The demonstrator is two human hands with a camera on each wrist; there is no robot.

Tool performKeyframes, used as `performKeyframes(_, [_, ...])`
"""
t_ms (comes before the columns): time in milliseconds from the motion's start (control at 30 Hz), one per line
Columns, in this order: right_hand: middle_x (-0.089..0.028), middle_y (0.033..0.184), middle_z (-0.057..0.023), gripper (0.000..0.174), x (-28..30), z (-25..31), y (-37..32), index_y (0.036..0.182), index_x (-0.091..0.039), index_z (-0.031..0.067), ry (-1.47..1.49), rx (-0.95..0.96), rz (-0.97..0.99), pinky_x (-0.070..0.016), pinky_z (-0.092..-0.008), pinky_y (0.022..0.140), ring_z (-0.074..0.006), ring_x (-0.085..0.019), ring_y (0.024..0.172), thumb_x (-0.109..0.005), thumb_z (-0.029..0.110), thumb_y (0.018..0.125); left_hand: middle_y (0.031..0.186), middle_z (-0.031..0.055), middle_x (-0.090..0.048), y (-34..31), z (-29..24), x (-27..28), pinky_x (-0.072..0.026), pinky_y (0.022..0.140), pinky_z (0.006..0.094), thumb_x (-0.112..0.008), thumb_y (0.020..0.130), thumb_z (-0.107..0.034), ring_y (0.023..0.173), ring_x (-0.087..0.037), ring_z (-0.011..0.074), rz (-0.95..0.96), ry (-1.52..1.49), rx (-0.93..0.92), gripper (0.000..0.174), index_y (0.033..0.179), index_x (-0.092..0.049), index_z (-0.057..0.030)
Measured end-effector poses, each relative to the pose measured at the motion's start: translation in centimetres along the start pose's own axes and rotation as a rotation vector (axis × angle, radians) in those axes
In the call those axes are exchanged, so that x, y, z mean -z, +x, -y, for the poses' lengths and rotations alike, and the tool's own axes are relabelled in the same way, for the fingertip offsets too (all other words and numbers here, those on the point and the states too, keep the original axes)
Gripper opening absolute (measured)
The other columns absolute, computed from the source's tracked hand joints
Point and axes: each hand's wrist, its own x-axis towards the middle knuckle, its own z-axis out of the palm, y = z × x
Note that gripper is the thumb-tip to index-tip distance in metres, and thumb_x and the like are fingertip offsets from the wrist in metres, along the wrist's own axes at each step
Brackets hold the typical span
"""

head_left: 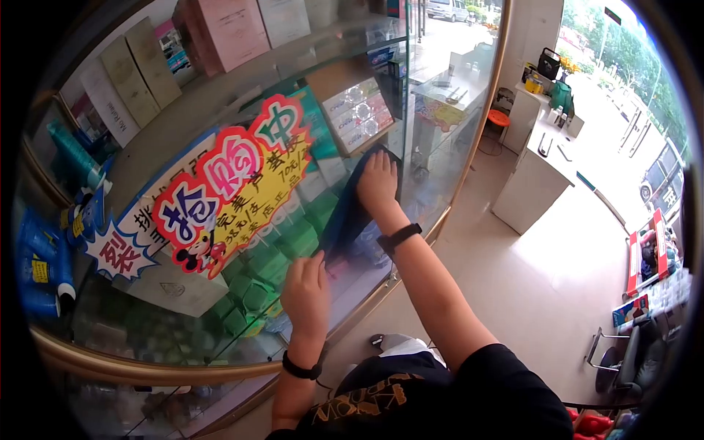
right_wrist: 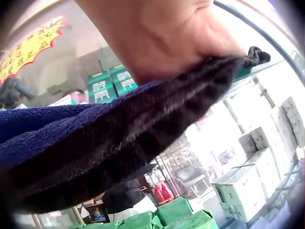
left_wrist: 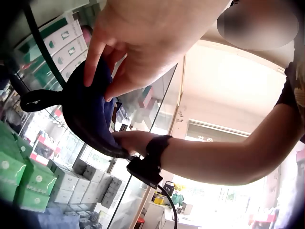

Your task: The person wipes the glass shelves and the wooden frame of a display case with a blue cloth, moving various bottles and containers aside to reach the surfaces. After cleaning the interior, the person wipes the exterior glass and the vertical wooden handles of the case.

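Observation:
A dark blue terry cloth (head_left: 345,216) with a black edge is spread between both hands, close to the glass of a display case. My right hand (head_left: 378,183) grips its far upper end, fingers bent over the top. At the nearer, lower end, the fingertips of my left hand (head_left: 304,290) pinch the cloth. In the left wrist view, the left hand (left_wrist: 147,43) has finger and thumb on the blue fabric, and a black loop (left_wrist: 40,100) sticks out from the edge. The right wrist view shows the right hand (right_wrist: 186,47) behind the dark border (right_wrist: 128,129), its fingertips hidden.
Colourful price signs (head_left: 235,183) stand at the case's left, over green boxes (head_left: 257,293). A gold-coloured rim (head_left: 183,372) edges the case. To the right are a white counter (head_left: 524,187), an orange stool (head_left: 499,117) and a black chair (head_left: 638,359).

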Motion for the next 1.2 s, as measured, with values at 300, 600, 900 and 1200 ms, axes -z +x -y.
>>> performKeyframes(300, [-0.05, 0.153, -0.0294, 0.057, 5.7, 4.3, -11.1, 0.143, -0.052, -0.0119, 0.035, 0.29, -0.044, -0.0333, -0.0523, 0.122, -0.0397, -0.046, 0.145, -0.057, 0.018, 0.095, 0.098, 0.0093, -0.07, -7.4, 3.5, 9.4, -0.0566, 0.072, 0.0379, -0.078, 0.088, -0.001, 0.086, -0.07, 0.0284, -0.013, 0.044, 0.157, 0.02, 0.108, -0.078, -0.0053])
performKeyframes(600, [-0.056, 0.148, -0.0276, 0.05, 7.9, 3.4, -10.2, 0.139, -0.057, -0.008, 0.207, 0.349, 0.047, -0.039, -0.0496, 0.119, -0.0409, -0.051, 0.14, -0.062, 0.023, 0.1, 0.093, 0.0074, -0.065, -3.6, 3.9, 11.2, -0.0507, 0.066, 0.0372, -0.079, 0.086, 0.002, 0.078, -0.064, 0.0256, -0.136, 0.149, 0.152, 0.024, 0.108, -0.076, -0.0074])
performKeyframes(900, [-0.055, 0.151, -0.0219, 0.053, 10.8, 5.7, -13.6, 0.142, -0.059, -0.0009, 0.192, 0.547, 0.093, -0.0401, -0.0516, 0.112, -0.0385, -0.049, 0.14, -0.066, 0.029, 0.099, 0.104, 0.0058, -0.061, -6.3, 8.3, 12.4, -0.0426, 0.089, 0.0437, -0.074, 0.091, -0.01, 0.098, -0.058, 0.0284, -0.028, 0.372, 0.304, 0.023, 0.114, -0.074, -0.0107])
performKeyframes(1200, [-0.057, 0.15, -0.0211, 0.051, 9.4, 3.3, -10.0, 0.144, -0.058, 0.0001, 0.275, 0.527, 0.154, -0.0407, -0.0492, 0.114, -0.0398, -0.051, 0.141, -0.064, 0.028, 0.101, 0.112, 0.0068, -0.068, -7.0, 7.0, 12.7, -0.0458, 0.087, 0.0426, -0.073, 0.093, -0.012, 0.098, -0.063, 0.029, 0.029, 0.165, 0.311, 0.027, 0.12, -0.072, -0.0085])
